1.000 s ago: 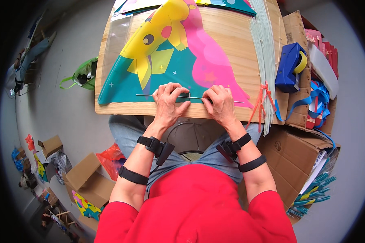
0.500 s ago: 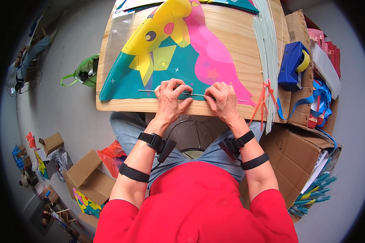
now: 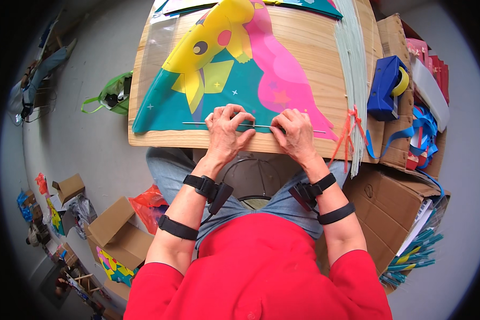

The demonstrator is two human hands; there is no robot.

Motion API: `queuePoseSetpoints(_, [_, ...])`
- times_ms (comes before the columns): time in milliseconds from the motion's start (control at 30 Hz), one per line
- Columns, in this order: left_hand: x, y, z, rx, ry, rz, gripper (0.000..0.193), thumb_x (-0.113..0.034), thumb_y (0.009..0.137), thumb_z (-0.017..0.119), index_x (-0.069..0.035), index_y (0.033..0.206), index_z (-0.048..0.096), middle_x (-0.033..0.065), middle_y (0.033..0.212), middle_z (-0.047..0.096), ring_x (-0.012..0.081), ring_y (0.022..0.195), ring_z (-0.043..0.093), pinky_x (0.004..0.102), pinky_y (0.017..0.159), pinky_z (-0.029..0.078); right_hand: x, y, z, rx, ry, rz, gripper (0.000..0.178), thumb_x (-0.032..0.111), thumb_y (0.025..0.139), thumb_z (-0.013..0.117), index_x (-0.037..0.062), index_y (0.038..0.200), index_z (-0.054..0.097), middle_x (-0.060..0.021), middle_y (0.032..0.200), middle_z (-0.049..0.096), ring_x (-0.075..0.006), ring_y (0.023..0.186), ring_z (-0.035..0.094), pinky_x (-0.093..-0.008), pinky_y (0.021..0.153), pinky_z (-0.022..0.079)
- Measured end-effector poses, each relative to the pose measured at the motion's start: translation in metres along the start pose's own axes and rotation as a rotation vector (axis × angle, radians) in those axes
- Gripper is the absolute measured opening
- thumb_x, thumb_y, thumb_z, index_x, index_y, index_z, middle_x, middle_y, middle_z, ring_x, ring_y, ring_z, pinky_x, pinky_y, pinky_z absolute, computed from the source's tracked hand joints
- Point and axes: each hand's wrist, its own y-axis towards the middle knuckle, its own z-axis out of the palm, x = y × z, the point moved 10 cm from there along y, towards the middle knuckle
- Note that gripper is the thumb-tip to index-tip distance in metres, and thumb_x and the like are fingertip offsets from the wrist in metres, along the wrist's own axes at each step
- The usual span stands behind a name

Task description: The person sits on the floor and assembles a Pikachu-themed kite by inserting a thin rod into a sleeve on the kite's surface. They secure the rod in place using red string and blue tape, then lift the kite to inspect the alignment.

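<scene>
A thin pale rod (image 3: 194,123) lies crosswise along the near edge of a triangular kite sail (image 3: 160,109) printed in teal, pink and yellow. My left hand (image 3: 228,128) bends its fingers and thumb round the middle of the rod, by a small joint or fitting there. Close beside it on the right, my right hand (image 3: 294,132) pinches the rod with thumb and fingertips. Both hands rest over the sail's near edge, a short gap apart. The fingers hide parts of the rod.
The wooden table (image 3: 314,42) carries a long bundle of pale rods (image 3: 352,69) with red ties (image 3: 348,136) at the right. A blue tape dispenser (image 3: 381,88) and cardboard boxes (image 3: 384,197) stand further right. More sails lie at the far edge. A green bag (image 3: 112,96) is at the left.
The whole view has shifted very slightly. My hands keep almost the same hold on the rod, and the sail stays in place.
</scene>
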Motion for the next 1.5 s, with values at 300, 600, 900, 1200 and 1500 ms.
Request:
queuePoseSetpoints(300, [-0.0016, 0.0005, 0.0001, -0.039, 0.000, -0.014, 0.024, -0.020, 0.075, 0.082, -0.022, 0.097, 0.073, -0.0036, 0.110, 0.059, 0.0214, 0.113, 0.051, 0.0434, 0.101, 0.030, 0.0009, -0.0008, -0.0043, 0.009, -0.006, 0.000, 0.012, 0.015, 0.078, 0.075, 0.0126, 0.082, 0.064, -0.0027, 0.083, 0.058, -0.0234, 0.085, 0.058, -0.0397, 0.077, 0.042])
queuePoseSetpoints(600, [-0.0005, 0.0002, -0.0015, -0.023, 0.043, -0.008, 0.023, -0.020, 0.077, 0.080, -0.020, 0.099, 0.072, -0.0026, 0.109, 0.059, 0.0213, 0.111, 0.051, 0.0437, 0.101, 0.031, 0.0029, 0.0007, -0.0013, -0.026, 0.009, -0.016, 0.012, 0.015, 0.077, 0.074, 0.0118, 0.080, 0.063, -0.0033, 0.082, 0.057, -0.0240, 0.085, 0.057, -0.0403, 0.075, 0.041])
queuePoseSetpoints(900, [-0.0019, 0.0022, 0.0020, -0.014, 0.030, -0.018, 0.022, -0.019, 0.076, 0.080, -0.021, 0.097, 0.073, -0.0036, 0.110, 0.058, 0.0211, 0.112, 0.051, 0.0441, 0.101, 0.031, 0.0004, -0.0010, -0.0051, -0.023, 0.014, -0.001, 0.012, 0.015, 0.077, 0.074, 0.0123, 0.079, 0.062, -0.0028, 0.081, 0.057, -0.0235, 0.085, 0.057, -0.0396, 0.076, 0.041])
queuePoseSetpoints(1200, [-0.0016, 0.0006, -0.0006, -0.041, 0.021, -0.009, 0.022, -0.019, 0.076, 0.081, -0.022, 0.096, 0.072, -0.0040, 0.109, 0.058, 0.0214, 0.111, 0.051, 0.0446, 0.100, 0.031, 0.0006, -0.0010, -0.0017, -0.017, 0.018, -0.009, 0.012, 0.015, 0.077, 0.075, 0.0124, 0.081, 0.064, -0.0031, 0.082, 0.058, -0.0238, 0.085, 0.058, -0.0409, 0.077, 0.041])
queuePoseSetpoints(1500, [-0.0028, 0.0000, -0.0020, -0.044, -0.004, -0.015, 0.023, -0.020, 0.076, 0.082, -0.022, 0.097, 0.073, -0.0036, 0.110, 0.060, 0.0210, 0.113, 0.050, 0.0427, 0.102, 0.029, 0.0023, 0.0002, -0.0041, 0.013, 0.014, 0.010, 0.012, 0.015, 0.078, 0.075, 0.0125, 0.081, 0.064, -0.0026, 0.082, 0.057, -0.0230, 0.084, 0.057, -0.0397, 0.078, 0.041])
